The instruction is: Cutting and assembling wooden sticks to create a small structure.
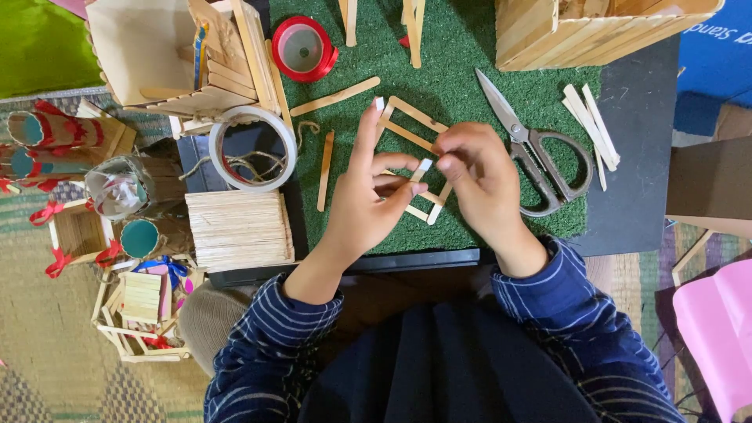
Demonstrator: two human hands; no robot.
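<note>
Two hands over stick frame on green mat. Left hand fingers spread, tape strip on fingertip; right hand pinching it. Step looks like: taping joint. Next needs: press strip flat w/ care.

A: Position of the stick frame?
B: On the turf mat, mid-worktop, under both hands. Scissors just right of it; loose sticks further right.
A: Left side?
B: Single stick left of the frame, then the tape roll, with a stick stack in front of it. Ribbon spool behind; wooden box behind right.
</note>
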